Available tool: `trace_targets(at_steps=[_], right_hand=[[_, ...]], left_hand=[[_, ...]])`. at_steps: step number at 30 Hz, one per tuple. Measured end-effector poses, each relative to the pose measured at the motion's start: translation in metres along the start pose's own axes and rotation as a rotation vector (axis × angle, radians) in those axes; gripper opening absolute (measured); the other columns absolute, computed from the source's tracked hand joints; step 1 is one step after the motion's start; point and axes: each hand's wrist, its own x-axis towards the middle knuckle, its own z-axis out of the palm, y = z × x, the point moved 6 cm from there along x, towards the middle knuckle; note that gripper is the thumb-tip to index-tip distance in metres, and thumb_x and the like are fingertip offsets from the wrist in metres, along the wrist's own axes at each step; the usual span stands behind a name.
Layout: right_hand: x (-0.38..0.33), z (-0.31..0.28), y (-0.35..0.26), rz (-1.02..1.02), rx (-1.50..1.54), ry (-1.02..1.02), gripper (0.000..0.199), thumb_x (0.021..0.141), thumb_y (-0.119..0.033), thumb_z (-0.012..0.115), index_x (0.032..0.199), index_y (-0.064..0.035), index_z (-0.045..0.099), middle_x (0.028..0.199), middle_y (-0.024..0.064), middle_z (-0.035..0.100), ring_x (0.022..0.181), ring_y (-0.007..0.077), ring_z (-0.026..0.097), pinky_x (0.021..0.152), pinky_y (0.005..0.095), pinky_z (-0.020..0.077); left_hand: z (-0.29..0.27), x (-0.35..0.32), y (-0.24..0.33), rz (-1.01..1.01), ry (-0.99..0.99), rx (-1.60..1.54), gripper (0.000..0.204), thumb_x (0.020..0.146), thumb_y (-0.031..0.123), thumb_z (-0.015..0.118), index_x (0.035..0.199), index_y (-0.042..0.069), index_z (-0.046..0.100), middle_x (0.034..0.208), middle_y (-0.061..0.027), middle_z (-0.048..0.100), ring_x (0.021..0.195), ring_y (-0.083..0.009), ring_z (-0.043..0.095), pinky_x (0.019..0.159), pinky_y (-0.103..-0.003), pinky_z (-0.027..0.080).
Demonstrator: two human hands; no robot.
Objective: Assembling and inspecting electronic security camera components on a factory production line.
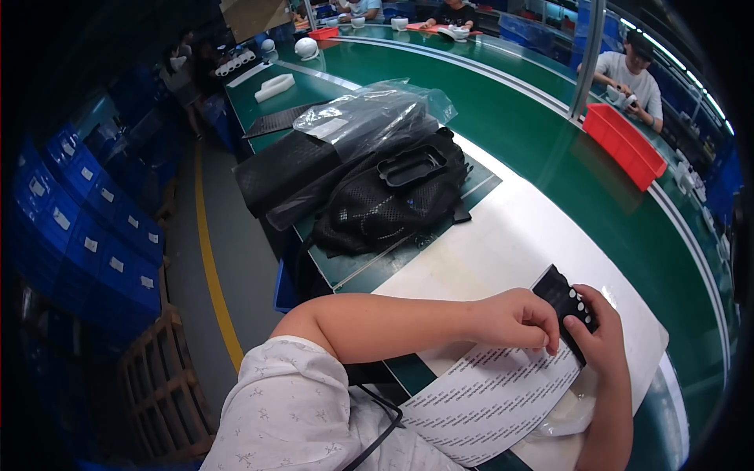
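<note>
My right hand (603, 336) grips a thin black sheet (559, 297) with white round spots along its edge, thumb on top. Close to that sheet's near left side, my left hand (518, 320) has its fingers curled into a pinch. Whatever those fingers hold, if anything, is too small or hidden to make out. Below both hands lies a white sheet covered in rows of print (491, 404), bending down over the table's near edge. A crumpled piece of clear plastic (567, 416) rests beside it, near my right wrist.
Beyond a white board (503, 239) sit a black mesh backpack (393, 200), a black tray (412, 166) and a plastic-wrapped black roll (287, 169). A red bin (624, 145) stands by the green conveyor belt (542, 129). Several people work across it. Blue boxes (86, 228) are stacked left.
</note>
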Motion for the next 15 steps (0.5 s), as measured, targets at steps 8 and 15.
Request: trace_targets(at_steps=[8, 15], right_hand=[[0.0001, 0.0, 0.0009, 0.009, 0.009, 0.0, 0.041, 0.066, -0.011, 0.062, 0.105, -0.0013, 0.052, 0.089, 0.0091, 0.057, 0.076, 0.0154, 0.053, 0.07, 0.0256, 0.0418], [-0.0003, -0.0002, 0.0008, 0.002, 0.01, 0.0, 0.041, 0.066, -0.011, 0.062, 0.105, -0.0015, 0.052, 0.089, 0.0088, 0.057, 0.076, 0.0149, 0.052, 0.07, 0.0254, 0.0418]], left_hand=[[0.0002, -0.0002, -0.0014, 0.002, -0.005, -0.019, 0.014, 0.073, 0.0, 0.048, 0.081, -0.001, 0.06, 0.082, -0.0076, 0.062, 0.076, -0.0117, 0.057, 0.07, -0.024, 0.044], [0.0006, -0.0002, -0.0007, 0.017, -0.009, -0.017, 0.014, 0.073, 0.0, 0.049, 0.081, -0.001, 0.06, 0.082, -0.0084, 0.062, 0.077, -0.0119, 0.057, 0.071, -0.024, 0.045]])
